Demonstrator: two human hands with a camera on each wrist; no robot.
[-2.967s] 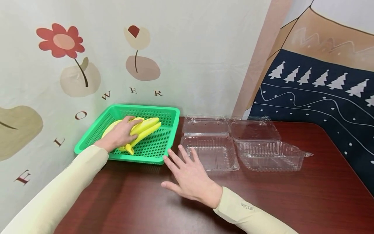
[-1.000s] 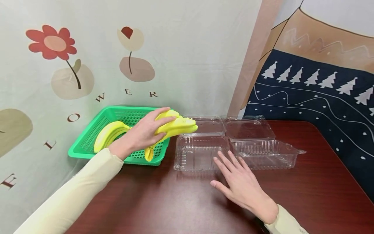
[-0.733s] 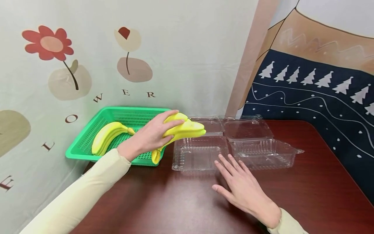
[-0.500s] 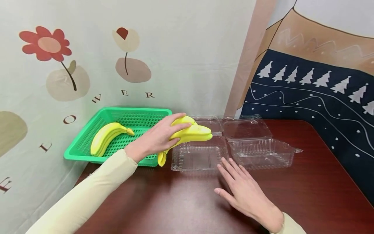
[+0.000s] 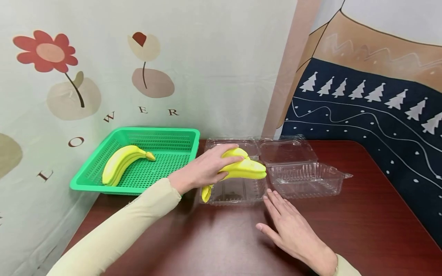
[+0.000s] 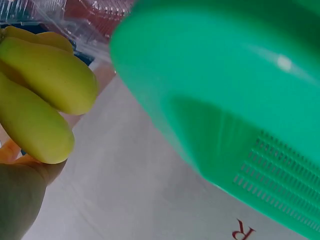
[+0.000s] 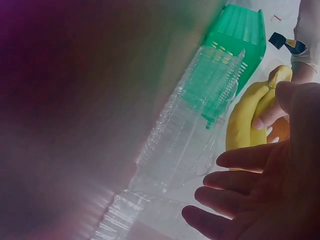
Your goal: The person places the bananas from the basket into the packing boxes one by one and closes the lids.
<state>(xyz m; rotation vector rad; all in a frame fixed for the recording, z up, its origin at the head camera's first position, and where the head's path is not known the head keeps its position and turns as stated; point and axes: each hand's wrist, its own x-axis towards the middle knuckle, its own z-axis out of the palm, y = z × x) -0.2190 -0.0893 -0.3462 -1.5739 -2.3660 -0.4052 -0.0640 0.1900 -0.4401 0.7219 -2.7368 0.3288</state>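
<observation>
My left hand (image 5: 207, 168) grips a bunch of yellow bananas (image 5: 244, 169) from above, holding it over the left clear plastic clamshell box (image 5: 235, 191). The bunch's stem hangs at the box's left side and its tips point right. In the left wrist view the tips of the held bananas (image 6: 50, 75) fill the left edge. My right hand (image 5: 293, 230), fingers straight, is at the left box's front right corner. From the right wrist view, its spread fingers (image 7: 240, 182) appear below the bananas (image 7: 247, 117).
A green basket (image 5: 165, 189) at the left holds another banana bunch (image 5: 124, 163). To the right stands a second clear clamshell box (image 5: 307, 184), its lid (image 5: 286, 151) folded back. All stand on a dark red table (image 5: 366, 218) against a printed cloth (image 5: 221, 76).
My left hand took the banana bunch from the basket and carried it right, over the left box. My right hand moved right to that box's front corner.
</observation>
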